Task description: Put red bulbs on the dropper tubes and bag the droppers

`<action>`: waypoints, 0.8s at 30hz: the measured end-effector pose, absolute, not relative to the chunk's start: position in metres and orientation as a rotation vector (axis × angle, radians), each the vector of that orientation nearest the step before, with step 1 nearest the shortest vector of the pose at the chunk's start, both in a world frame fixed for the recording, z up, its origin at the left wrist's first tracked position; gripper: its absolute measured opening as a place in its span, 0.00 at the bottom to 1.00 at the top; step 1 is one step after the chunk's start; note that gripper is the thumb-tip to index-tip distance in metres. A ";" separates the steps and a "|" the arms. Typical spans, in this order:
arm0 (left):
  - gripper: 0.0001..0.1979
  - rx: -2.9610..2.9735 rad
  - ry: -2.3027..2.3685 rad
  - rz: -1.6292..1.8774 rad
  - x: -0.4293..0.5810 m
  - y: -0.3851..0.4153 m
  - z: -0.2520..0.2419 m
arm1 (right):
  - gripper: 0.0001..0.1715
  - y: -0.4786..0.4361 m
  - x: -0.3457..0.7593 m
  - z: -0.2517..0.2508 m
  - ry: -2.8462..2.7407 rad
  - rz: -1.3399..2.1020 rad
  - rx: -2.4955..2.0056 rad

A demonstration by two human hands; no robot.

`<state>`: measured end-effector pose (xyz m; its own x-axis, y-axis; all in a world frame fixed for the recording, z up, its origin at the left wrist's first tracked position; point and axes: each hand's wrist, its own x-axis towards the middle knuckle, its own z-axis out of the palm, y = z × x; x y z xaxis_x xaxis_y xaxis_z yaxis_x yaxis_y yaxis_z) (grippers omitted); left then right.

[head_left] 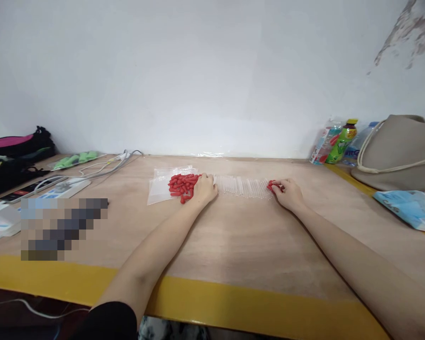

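A heap of small red bullet-shaped pieces (182, 184) lies on clear plastic bags (157, 189) near the middle of the table. My left hand (206, 188) rests at the heap's right edge, its fingers bent down and together; whatever is beneath the fingertips is hidden. From there a row of thin clear sticks or tubes (242, 186) runs side by side to the right. At that row's right end, my right hand (288, 192) is closed, pinching a red piece (270, 185) between thumb and fingers. Some red shows at the stick ends there.
A power strip (65, 189) with cables, a phone (31, 186) and a bag of green items (76, 159) are at the left. Bottles (342, 141), a beige bag (400, 146) and a blue packet (411, 208) stand or lie at the right. A wall bounds the table's back.
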<state>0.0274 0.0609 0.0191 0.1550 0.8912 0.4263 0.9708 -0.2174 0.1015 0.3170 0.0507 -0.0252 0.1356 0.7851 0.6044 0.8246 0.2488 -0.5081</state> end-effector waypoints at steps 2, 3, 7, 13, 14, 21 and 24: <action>0.11 -2.205 -1.848 -0.583 0.029 0.063 0.016 | 0.12 0.051 0.318 -0.025 -1.645 -0.077 -1.488; 0.11 -2.198 -1.849 -0.573 0.030 0.063 0.015 | 0.12 0.050 0.318 -0.025 -1.647 -0.089 -1.467; 0.13 -2.176 -1.845 -0.523 0.032 0.062 0.013 | 0.11 0.049 0.316 -0.023 -1.650 -0.176 -1.400; 0.14 -2.169 -1.806 -0.448 0.036 0.066 0.013 | 0.10 0.045 0.313 -0.020 -1.682 -0.222 -1.348; 0.14 -2.168 -1.801 -0.439 0.036 0.067 0.013 | 0.10 0.044 0.312 -0.019 -1.680 -0.220 -1.350; 0.16 -2.131 -1.794 -0.449 0.036 0.065 0.015 | 0.11 0.040 0.308 -0.018 -1.613 -0.182 -1.414; 0.20 -2.119 -1.809 -0.463 0.037 0.063 0.014 | 0.10 0.040 0.306 -0.019 -1.662 -0.168 -1.383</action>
<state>0.0371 0.0632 0.0144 0.1480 0.8859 0.4395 0.9882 -0.1503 -0.0297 0.3061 0.0396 -0.0194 0.0724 0.6996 0.7109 0.8279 0.3553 -0.4340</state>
